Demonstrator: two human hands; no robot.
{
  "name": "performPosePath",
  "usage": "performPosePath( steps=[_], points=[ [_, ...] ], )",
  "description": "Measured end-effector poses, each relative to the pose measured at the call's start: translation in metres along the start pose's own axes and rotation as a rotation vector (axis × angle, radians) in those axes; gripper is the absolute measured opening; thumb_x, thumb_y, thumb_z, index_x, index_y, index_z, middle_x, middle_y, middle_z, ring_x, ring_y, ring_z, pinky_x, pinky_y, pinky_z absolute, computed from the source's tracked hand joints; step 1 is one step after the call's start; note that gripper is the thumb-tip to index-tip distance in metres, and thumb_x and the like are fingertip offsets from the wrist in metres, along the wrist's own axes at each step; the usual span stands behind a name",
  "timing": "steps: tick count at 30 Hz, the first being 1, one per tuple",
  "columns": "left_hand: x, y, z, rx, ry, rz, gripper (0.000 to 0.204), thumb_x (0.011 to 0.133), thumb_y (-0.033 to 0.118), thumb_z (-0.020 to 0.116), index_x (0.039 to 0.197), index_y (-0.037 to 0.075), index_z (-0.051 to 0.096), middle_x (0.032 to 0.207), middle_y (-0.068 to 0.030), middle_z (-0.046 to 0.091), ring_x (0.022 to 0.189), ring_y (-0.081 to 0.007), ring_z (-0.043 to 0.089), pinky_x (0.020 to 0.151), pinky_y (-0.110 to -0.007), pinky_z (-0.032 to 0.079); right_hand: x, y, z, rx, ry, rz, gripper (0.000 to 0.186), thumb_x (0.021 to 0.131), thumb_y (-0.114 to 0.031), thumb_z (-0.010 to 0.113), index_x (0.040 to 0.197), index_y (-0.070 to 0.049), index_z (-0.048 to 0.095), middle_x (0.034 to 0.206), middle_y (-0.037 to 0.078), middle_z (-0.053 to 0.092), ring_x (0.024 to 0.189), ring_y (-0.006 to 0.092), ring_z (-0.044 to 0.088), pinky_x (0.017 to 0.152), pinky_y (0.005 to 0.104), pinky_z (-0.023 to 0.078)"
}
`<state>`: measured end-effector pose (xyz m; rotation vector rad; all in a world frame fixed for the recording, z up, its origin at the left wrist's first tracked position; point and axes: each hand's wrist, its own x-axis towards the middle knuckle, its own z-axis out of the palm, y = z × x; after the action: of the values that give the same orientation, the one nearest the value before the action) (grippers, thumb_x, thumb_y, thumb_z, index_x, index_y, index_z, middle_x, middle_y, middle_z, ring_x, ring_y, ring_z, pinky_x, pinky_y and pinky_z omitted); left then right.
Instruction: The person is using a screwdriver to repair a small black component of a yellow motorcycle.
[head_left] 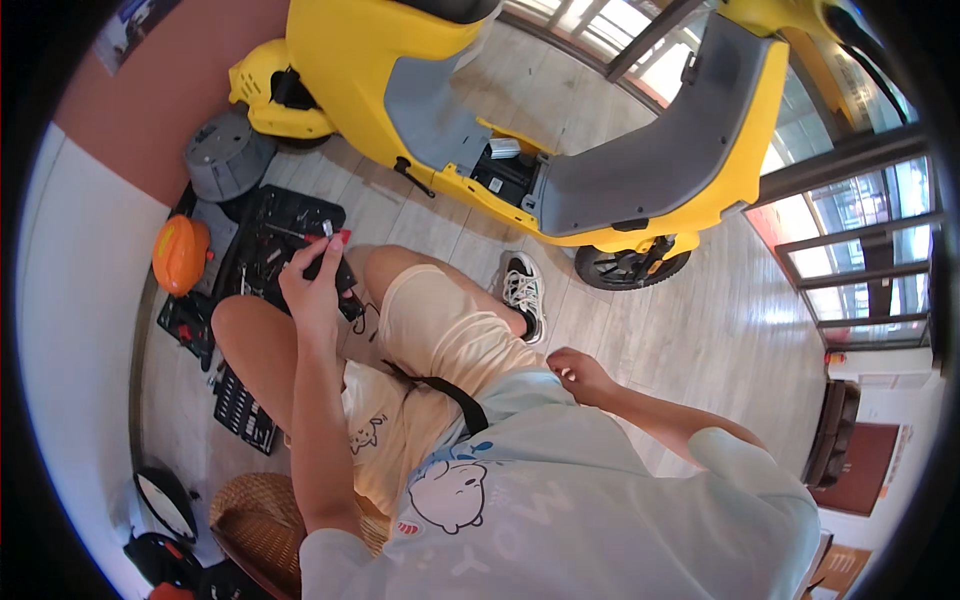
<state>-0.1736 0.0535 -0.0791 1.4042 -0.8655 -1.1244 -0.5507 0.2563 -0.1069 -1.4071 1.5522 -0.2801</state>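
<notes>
Over an opened black tool case [262, 205], my left hand [315, 285] pinches a small silver metal piece [328, 228] between finger and thumb; its exact kind is too small to make out. Dark and red tools lie in the case just behind that hand. My right hand [582, 377] is beside my right hip at the shirt hem, its fingers loosely curled and nothing visible in them. Ahead stands a yellow and grey scooter [640, 180]. Its footboard is uncovered, showing a black compartment [505, 175] with a pale block-shaped part [504, 148] at its edge.
An orange helmet [181, 254] and a grey plastic bucket-like part [228, 155] sit at the left wall. A black socket tray [245, 410] lies by my left leg. The woven seat [245, 515] is beneath me. Glass doors [860, 220] stand at right.
</notes>
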Motion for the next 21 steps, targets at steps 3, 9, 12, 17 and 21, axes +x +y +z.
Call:
performPosePath(
  steps=[3,9,12,17,21],
  points=[
    [0.004,0.0,0.0,-0.014,0.025,-0.029,0.026,0.087,0.02,0.075,0.098,-0.003,0.071,0.085,-0.0032,0.064,0.058,-0.0089,0.055,0.042,-0.025,0.046,0.011,0.0,0.01,-0.086,0.073,-0.234,0.023,0.087,-0.002,0.059,0.107,-0.008,0.066,0.11,0.012,0.059,0.09,0.0229,0.063,0.072,0.0355,0.053],
    [0.005,0.0,0.007,0.012,0.012,0.013,0.026,0.087,0.021,0.076,0.1,-0.001,0.071,0.083,-0.005,0.065,0.056,-0.0091,0.054,0.04,-0.025,0.043,0.022,-0.005,0.017,-0.3,0.181,0.009,0.029,0.088,-0.007,0.055,0.117,-0.004,0.055,0.127,0.015,0.051,0.101,0.0341,0.059,0.091,0.0406,0.049],
    [0.009,-0.006,0.009,-0.046,-0.021,-0.049,0.025,0.086,0.02,0.076,0.099,-0.001,0.071,0.082,-0.0034,0.064,0.056,-0.0088,0.053,0.04,-0.025,0.043,0.033,-0.001,0.016,-0.611,0.248,-0.503,0.038,0.086,-0.005,0.049,0.123,0.002,0.048,0.128,0.019,0.051,0.107,0.038,0.057,0.097,0.0433,0.045],
    [0.011,-0.01,0.008,-0.002,-0.005,-0.012,0.024,0.087,0.021,0.075,0.099,-0.001,0.072,0.081,-0.0027,0.064,0.056,-0.0086,0.054,0.04,-0.025,0.043,0.034,-0.007,0.019,-0.428,0.189,-0.096,0.044,0.083,-0.001,0.047,0.126,0.004,0.045,0.126,0.019,0.053,0.1,0.041,0.06,0.087,0.0462,0.05],
    [0.01,-0.008,0.008,-0.019,-0.008,-0.052,0.024,0.087,0.021,0.075,0.098,0.0,0.072,0.081,-0.0022,0.065,0.058,-0.0079,0.054,0.04,-0.024,0.045,0.031,-0.011,0.017,-0.343,0.275,0.068,0.034,0.083,-0.002,0.054,0.116,0.002,0.055,0.115,0.015,0.059,0.09,0.0399,0.064,0.077,0.0451,0.054]
  ],
)
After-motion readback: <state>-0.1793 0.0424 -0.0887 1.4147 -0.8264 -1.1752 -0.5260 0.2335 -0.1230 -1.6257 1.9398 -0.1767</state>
